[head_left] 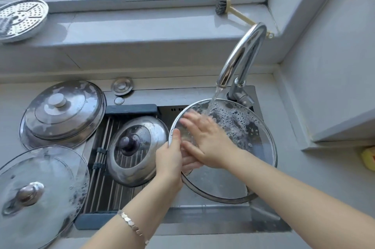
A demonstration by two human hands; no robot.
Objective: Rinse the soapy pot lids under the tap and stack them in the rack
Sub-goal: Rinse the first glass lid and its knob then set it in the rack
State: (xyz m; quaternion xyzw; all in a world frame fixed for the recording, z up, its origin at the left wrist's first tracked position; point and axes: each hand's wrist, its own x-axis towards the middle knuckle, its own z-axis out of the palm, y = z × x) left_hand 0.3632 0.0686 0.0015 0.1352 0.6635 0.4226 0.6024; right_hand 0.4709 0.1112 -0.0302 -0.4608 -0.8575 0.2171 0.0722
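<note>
**Rinsing of a lid.** A large round glass pot lid with a steel rim [233, 184] is held over the sink [213, 213] beneath the running chrome tap [241, 54]; suds cover its far half. Its left edge is gripped by the left hand [169, 159] (thumb on top, fingers beneath), while the right hand [207, 139] is laid flat on the glass, fingers straight. A dark-knobbed steel lid [138, 149] rests on the slatted rack [101, 188].

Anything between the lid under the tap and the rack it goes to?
Yes: a domed steel lid with a dark knob already lies on the rack, directly left of the glass lid the left hand grips by its rim. Bare bars show only at the rack's left and near sides.
</note>
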